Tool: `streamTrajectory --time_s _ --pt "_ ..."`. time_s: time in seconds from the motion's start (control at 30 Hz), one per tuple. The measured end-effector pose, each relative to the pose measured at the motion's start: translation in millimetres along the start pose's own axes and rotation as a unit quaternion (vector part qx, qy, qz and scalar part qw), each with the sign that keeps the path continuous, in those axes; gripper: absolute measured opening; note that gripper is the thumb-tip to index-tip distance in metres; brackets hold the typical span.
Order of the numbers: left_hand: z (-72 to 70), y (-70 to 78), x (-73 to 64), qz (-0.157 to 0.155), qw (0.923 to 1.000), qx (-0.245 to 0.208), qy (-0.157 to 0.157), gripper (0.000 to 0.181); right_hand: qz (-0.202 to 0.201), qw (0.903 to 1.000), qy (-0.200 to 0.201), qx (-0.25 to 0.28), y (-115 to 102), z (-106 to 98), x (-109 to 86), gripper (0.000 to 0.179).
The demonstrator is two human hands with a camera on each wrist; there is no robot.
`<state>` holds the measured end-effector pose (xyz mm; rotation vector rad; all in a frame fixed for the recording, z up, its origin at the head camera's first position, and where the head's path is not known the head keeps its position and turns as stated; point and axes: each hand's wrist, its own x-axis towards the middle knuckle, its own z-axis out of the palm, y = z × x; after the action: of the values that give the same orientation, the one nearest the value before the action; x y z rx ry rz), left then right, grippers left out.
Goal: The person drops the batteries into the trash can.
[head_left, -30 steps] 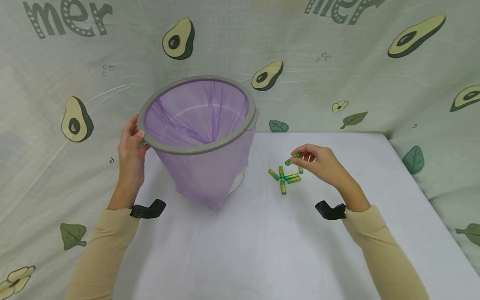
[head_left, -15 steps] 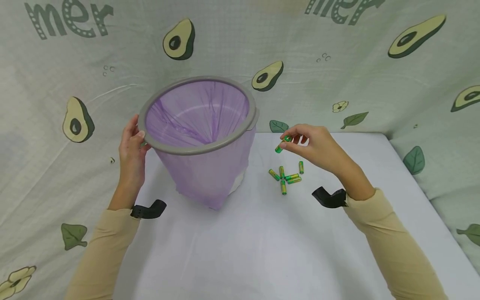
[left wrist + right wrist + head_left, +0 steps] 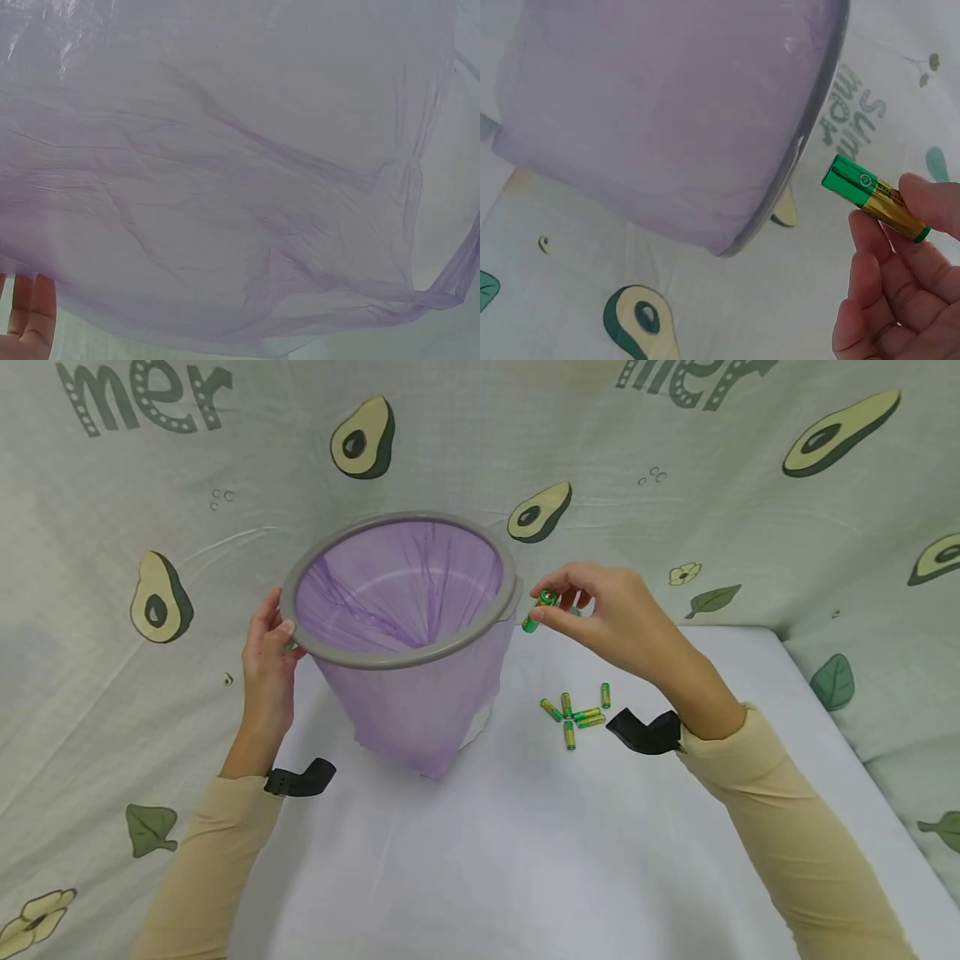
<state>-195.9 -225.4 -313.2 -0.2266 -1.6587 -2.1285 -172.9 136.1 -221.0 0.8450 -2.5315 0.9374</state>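
Observation:
A round trash bin [image 3: 390,661] with a grey rim and a translucent purple liner [image 3: 408,706] stands upright on the table. My left hand [image 3: 268,672] holds it at the left side just below the rim; in the left wrist view the liner fills most of the picture, and only a few fingers [image 3: 34,315] show. Just off the rim's right side, my right hand [image 3: 603,610] pinches a green and gold battery [image 3: 875,196] between thumb and fingertips. Several matching batteries [image 3: 570,735] lie loosely clustered on the table, right of the bin.
The white tabletop [image 3: 465,860] ends at the back against a hanging cloth [image 3: 450,435] printed with avocados and leaves. More of that cloth hangs along the right side. A black wrist camera [image 3: 645,732] sits on the right forearm, another [image 3: 300,777] on the left.
My right hand has lifted the battery from beside the other batteries and carried it up and left, close to the bin's rim. My left hand and the bin have stayed in place.

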Motion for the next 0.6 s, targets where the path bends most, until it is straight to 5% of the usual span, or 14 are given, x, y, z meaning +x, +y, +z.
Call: streamTrajectory --time_s 0.37,0.6 --pt "0.1 -0.4 0.0 0.004 0.9999 0.011 -0.002 0.05 -0.036 0.999 0.007 0.026 -28 10 27.7 0.02" --pt "-0.7 -0.5 -0.9 0.001 0.9999 0.016 -0.002 0.05 -0.039 0.9982 -0.029 0.035 -44 21 50.7 0.019"
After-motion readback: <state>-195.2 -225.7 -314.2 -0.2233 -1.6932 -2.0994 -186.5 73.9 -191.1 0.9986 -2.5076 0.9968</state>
